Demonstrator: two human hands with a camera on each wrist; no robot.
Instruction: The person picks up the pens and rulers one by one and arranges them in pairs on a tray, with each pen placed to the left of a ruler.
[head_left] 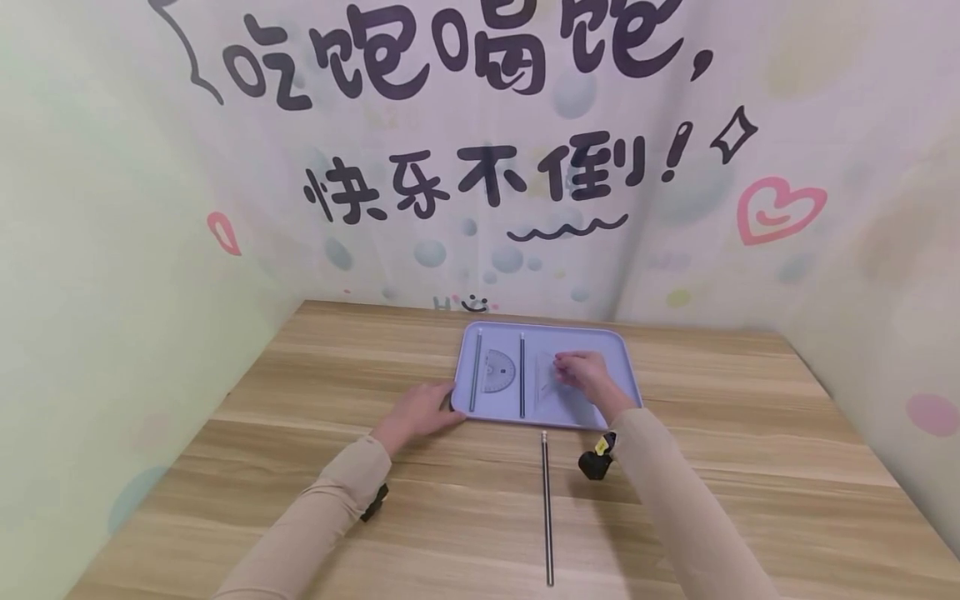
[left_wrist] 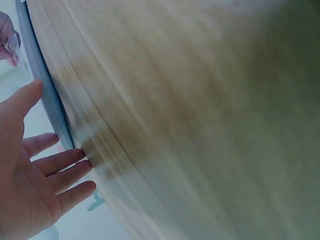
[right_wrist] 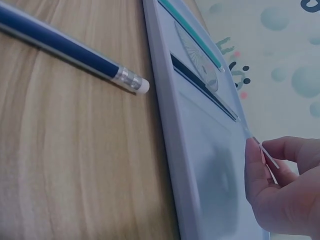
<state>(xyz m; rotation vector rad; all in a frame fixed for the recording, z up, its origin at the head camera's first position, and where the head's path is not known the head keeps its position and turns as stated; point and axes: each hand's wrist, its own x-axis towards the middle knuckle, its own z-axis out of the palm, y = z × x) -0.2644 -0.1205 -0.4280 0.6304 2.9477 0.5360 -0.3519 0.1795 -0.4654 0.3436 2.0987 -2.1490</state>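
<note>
A light purple tray (head_left: 617, 360) lies at the back of the table. My right hand (head_left: 588, 377) pinches a thin clear plastic piece, likely a set square (head_left: 544, 379), over the tray's right part; its outline is faint. In the right wrist view its edge shows between thumb and fingers. My left hand (head_left: 422, 410) touches the tray's left front corner, fingers fairly straight and spread in the left wrist view. Inside the tray are a green pencil (head_left: 476, 371), a clear protractor (head_left: 498, 372) and a dark pencil (head_left: 522, 375), side by side from left to right.
A dark striped pencil (head_left: 547, 508) with a white eraser lies on the wooden table (head_left: 420, 533) in front of the tray, eraser end toward it. Behind the table hangs a printed backdrop (head_left: 480, 242). Black wrist devices (head_left: 595, 464) sit beneath the sleeves.
</note>
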